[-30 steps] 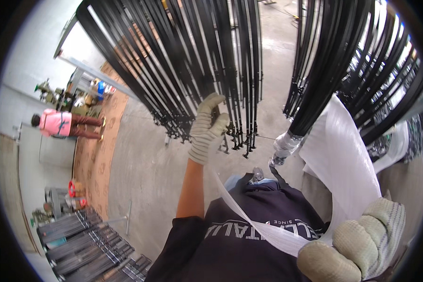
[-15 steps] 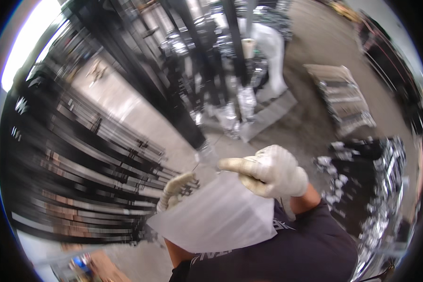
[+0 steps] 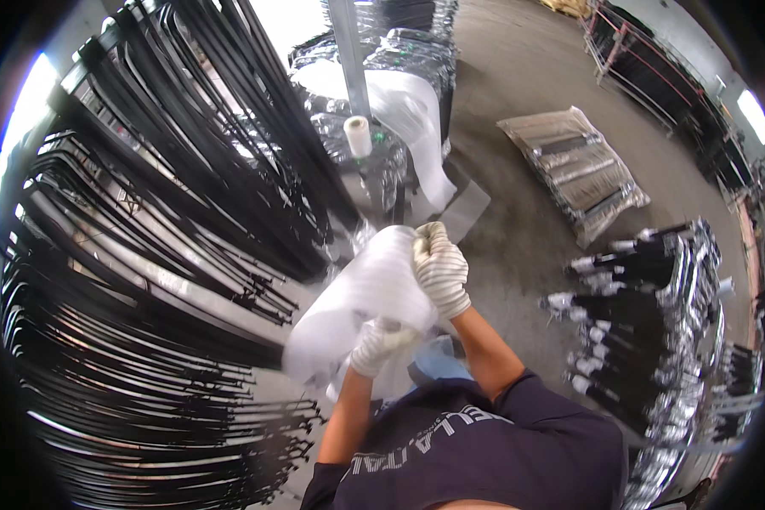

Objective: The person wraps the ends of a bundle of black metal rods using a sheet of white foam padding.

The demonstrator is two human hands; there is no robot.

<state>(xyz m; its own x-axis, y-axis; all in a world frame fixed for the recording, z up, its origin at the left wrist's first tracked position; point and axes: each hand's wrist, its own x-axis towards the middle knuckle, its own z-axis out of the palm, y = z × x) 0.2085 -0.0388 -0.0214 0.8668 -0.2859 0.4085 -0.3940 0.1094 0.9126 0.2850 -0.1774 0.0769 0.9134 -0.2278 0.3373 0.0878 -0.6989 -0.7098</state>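
A thin white foam sheet [image 3: 353, 276] is spread in front of my chest, curled and slightly blurred. My right hand [image 3: 442, 270], in a white knit glove, has its fingers closed on the sheet's upper right edge. Lower down, my gloved left hand [image 3: 382, 347] grips the sheet's near edge, its fingertips partly covered. The sheet's far left side comes close to the lower ends of long black metal bars [image 3: 229, 170]. A light blue piece of material [image 3: 440, 361] shows below the sheet, by my shirt.
More thin black bars [image 3: 136, 408] fill the left side in dense rows. Ahead stand film-wrapped stacks, a small white roll [image 3: 359, 136] and a long white foam strip [image 3: 429, 144]. A wrapped bundle [image 3: 578, 166] lies on the floor; wrapped black parts [image 3: 637, 323] stand at right.
My right hand has gone from a pointing pose near the sheet to gripping its edge. My left hand has moved right and nearer the body. The sheet has lifted and curled; the view has turned.
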